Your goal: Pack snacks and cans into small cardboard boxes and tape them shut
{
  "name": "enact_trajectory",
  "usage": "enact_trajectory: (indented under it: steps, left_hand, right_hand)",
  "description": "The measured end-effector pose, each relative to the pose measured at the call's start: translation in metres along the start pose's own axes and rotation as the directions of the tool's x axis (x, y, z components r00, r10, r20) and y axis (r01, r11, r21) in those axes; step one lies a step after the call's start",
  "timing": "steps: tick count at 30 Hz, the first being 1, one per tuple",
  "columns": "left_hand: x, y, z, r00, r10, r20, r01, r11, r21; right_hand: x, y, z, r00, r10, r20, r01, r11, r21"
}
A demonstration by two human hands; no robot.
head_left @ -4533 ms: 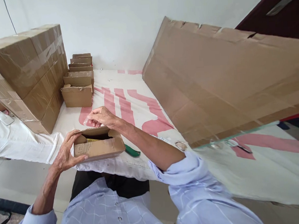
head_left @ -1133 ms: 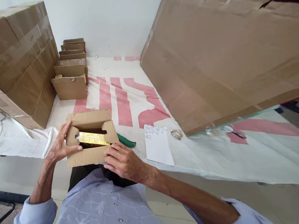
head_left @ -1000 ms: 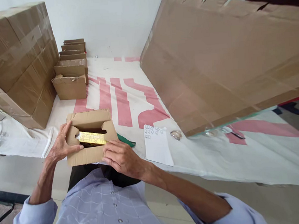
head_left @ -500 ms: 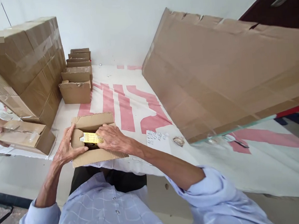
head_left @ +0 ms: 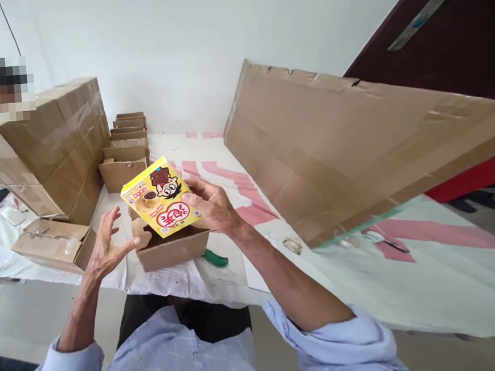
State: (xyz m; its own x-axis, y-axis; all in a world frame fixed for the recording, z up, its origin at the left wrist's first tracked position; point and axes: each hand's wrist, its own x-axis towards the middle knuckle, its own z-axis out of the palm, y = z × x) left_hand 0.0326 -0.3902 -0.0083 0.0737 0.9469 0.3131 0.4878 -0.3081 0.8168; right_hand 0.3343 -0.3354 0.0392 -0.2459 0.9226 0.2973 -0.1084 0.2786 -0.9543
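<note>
Gripped by its right edge in my right hand [head_left: 212,206], a yellow printed box [head_left: 160,198] with cartoon figures and red lettering is tilted, its front facing me. Right below it sits an open cardboard carton [head_left: 173,253], whose inside is mostly hidden by the yellow box. My left hand [head_left: 109,242] is at the carton's left side, fingers spread and holding nothing. From under the carton's right end pokes a curved green handle [head_left: 216,258]; the rest of that tool is hidden.
Stacked taped cartons [head_left: 62,143] stand at the left, with a row of open cartons [head_left: 125,173] behind. A closed carton [head_left: 55,243] lies near the left edge. A large cardboard sheet [head_left: 347,149] leans across the right. Another person is behind the stack.
The yellow box has come up out of the carton in my right hand. My left hand has let go of the carton. The co-worker's hands have left the closed carton.
</note>
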Motion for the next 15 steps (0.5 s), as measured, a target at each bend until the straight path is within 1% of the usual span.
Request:
enact_trajectory:
  steps: [2, 5, 6, 7, 9, 10, 11, 12, 14, 15]
  left_hand:
    - [0.009, 0.016, 0.001, 0.998, 0.057, 0.004, -0.057, 0.997, -0.051]
    - [0.025, 0.037, 0.007, 0.992, 0.101, 0.078, -0.085, 0.979, -0.184]
    - [0.032, 0.042, 0.008, 0.993, 0.103, 0.064, -0.086, 0.970, -0.226]
    - [0.039, 0.046, 0.007, 0.995, 0.099, 0.018, -0.091, 0.963, -0.255]
    - [0.055, 0.054, 0.000, 0.991, 0.087, -0.105, -0.111, 0.959, -0.261]
    - [0.063, 0.058, -0.005, 0.988, 0.086, -0.126, -0.115, 0.964, -0.241]
    - [0.072, 0.064, -0.011, 0.990, 0.090, -0.106, -0.111, 0.970, -0.214]
    - [0.079, 0.070, -0.017, 0.994, 0.096, -0.047, -0.103, 0.977, -0.185]
    - [0.092, 0.085, -0.027, 0.988, 0.096, 0.122, -0.079, 0.987, -0.140]
    - [0.096, 0.091, -0.030, 0.978, 0.085, 0.189, -0.061, 0.990, -0.128]
  right_hand:
    - [0.006, -0.001, 0.005, 1.000, 0.022, -0.015, -0.021, 0.994, 0.103]
    - [0.011, 0.000, 0.012, 0.998, 0.058, 0.001, -0.057, 0.985, 0.164]
    - [0.012, -0.001, 0.013, 0.998, 0.060, 0.009, -0.060, 0.984, 0.168]
    - [0.013, -0.003, 0.013, 0.998, 0.058, 0.023, -0.061, 0.984, 0.165]
    - [0.017, -0.010, 0.011, 0.996, 0.056, 0.076, -0.066, 0.988, 0.141]
    - [0.021, -0.014, 0.008, 0.991, 0.059, 0.120, -0.073, 0.991, 0.116]
    - [0.025, -0.020, 0.006, 0.983, 0.067, 0.172, -0.082, 0.993, 0.082]
    - [0.030, -0.025, 0.003, 0.971, 0.078, 0.225, -0.090, 0.995, 0.042]
    - [0.041, -0.035, -0.001, 0.948, 0.096, 0.304, -0.089, 0.995, -0.039]
    - [0.047, -0.038, -0.003, 0.945, 0.094, 0.313, -0.080, 0.995, -0.060]
